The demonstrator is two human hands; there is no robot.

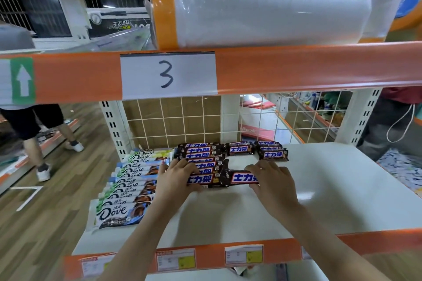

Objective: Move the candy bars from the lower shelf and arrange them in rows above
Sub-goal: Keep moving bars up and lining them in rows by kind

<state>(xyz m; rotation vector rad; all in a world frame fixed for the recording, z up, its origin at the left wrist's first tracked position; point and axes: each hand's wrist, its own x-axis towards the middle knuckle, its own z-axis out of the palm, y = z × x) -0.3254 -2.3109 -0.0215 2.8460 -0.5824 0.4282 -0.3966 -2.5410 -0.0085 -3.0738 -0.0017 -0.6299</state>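
On the white shelf [319,189] a column of several brown candy bars [201,155] runs from the back toward me. My left hand [178,178] grips the nearest bar of that column [205,180] between fingers and thumb. My right hand [271,178] holds another brown bar [243,178] just to the right, end to end with it. Two short stacks of the same bars [241,149] [272,153] lie at the back. The lower shelf is hidden below the orange front rail [285,251].
A column of several Dove chocolate bars [127,187] fills the shelf's left side. An orange beam labelled 3 [169,74] crosses overhead, with large plastic-wrapped rolls [262,7] above it. Persons stand at far left [34,125] and far right [392,121]. A wire grid [182,118] backs the shelf.
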